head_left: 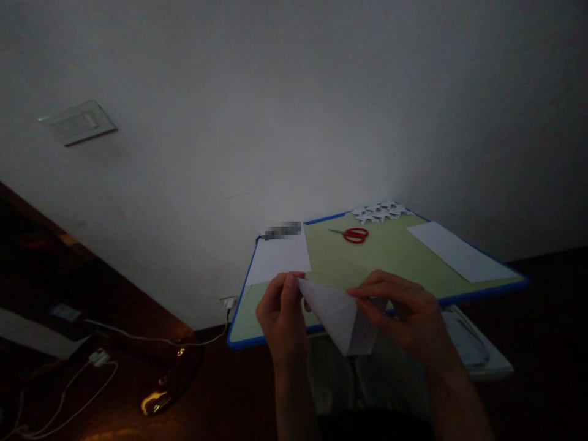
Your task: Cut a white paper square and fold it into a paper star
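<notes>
A folded sheet of white paper (333, 312) hangs between my two hands, over the near edge of the table. Its left corner is pinched by the thumb and fingers of my left hand (283, 312). Along its upper right edge, the fingertips of my right hand (404, 306) close on the paper. The sheet has a slanted crease, and its lower point hangs down past the table edge. Beyond my hands, a pair of scissors (355, 235) with red handles lies on the table.
The yellow-green table (331, 251) has a blue rim and stands against a grey wall. Several folded paper pieces (381, 212) lie at its back, with white sheets at the left (285, 257) and right (459, 252). A white cable (151, 337) runs at the lower left.
</notes>
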`<state>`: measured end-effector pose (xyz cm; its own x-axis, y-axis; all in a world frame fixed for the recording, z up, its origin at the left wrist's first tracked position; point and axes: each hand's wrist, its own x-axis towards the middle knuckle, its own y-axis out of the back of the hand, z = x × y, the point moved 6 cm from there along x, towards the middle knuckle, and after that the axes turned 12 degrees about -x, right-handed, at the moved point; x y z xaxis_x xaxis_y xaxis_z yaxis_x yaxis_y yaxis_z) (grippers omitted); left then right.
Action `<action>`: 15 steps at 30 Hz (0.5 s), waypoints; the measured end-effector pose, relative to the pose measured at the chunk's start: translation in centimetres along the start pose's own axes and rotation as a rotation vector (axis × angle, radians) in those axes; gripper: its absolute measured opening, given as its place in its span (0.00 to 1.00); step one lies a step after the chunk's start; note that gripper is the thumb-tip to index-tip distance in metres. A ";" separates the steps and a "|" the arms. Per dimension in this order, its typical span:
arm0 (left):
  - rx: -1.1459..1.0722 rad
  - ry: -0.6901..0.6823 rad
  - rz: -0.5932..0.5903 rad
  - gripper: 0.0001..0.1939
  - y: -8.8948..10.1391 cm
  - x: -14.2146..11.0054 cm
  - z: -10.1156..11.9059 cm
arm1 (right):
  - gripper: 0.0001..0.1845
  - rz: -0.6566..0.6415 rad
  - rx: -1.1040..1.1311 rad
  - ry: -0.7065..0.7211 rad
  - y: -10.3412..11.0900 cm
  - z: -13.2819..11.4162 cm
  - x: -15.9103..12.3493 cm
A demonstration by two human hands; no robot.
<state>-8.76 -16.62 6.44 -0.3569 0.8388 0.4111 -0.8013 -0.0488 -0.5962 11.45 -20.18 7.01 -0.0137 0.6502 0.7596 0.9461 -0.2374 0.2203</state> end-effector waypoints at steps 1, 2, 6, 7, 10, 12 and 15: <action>0.019 -0.011 0.024 0.15 0.1 -0.1 0.0 | 0.13 0.003 -0.008 0.002 0.0 -0.1 0.0; 0.032 -0.017 0.044 0.15 0.2 -0.1 0.0 | 0.13 0.005 -0.013 0.005 -0.1 -0.1 0.0; 0.029 -0.007 0.056 0.16 0.5 -0.2 -0.3 | 0.12 0.001 -0.024 -0.004 -0.1 -0.1 -0.1; 0.023 -0.003 0.043 0.17 0.4 -0.2 -0.3 | 0.13 0.000 -0.024 -0.004 -0.1 -0.1 -0.1; 0.000 0.013 -0.005 0.17 0.2 -0.1 -0.4 | 0.13 0.000 -0.017 0.002 0.0 0.0 -0.2; -0.023 0.027 -0.033 0.17 0.1 -0.1 -0.3 | 0.12 0.000 -0.008 -0.001 0.1 0.1 -0.2; -0.040 0.015 -0.055 0.16 0.0 0.0 -0.1 | 0.12 0.002 0.005 -0.012 0.1 0.3 -0.3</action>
<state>-8.70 -16.58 6.39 -0.3049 0.8479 0.4338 -0.7997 0.0194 -0.6000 11.66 -20.16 6.63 -0.0075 0.6585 0.7525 0.9476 -0.2356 0.2156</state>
